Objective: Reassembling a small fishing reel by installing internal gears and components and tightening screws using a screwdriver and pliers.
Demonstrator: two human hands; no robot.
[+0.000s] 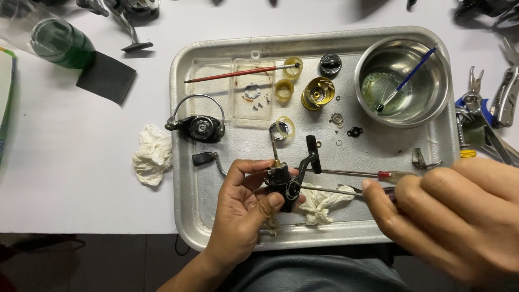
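- The left hand (243, 203) comes up from the bottom edge, palm turned inward, its fingers and thumb clamped around a black reel body (285, 184) held just above the front of the tray (186, 178).
- A thin metal shaft rises from the top of the reel body, and a black angled foot juts out to its right.
- The right hand (454, 216) enters from the lower right, large and close to the camera, fingers curled together around a thin metal tool (330, 190) whose tip touches the reel body's side.
- A screwdriver (357, 173) with a clear red handle lies on the tray just behind that tool.
- The tray is dull, scuffed metal with rounded corners, resting on a white table.
- A crumpled white tissue (321, 203) lies under the tool, soft and creased.
- A gold spool (318, 92) with a shiny ribbed face sits near the tray's middle back.
- A round polished steel bowl (432, 103) holds a blue-handled brush (408, 78) leaning on its rim.
- A black rotor (201, 127) with a wire bail arm lies on the tray's left.
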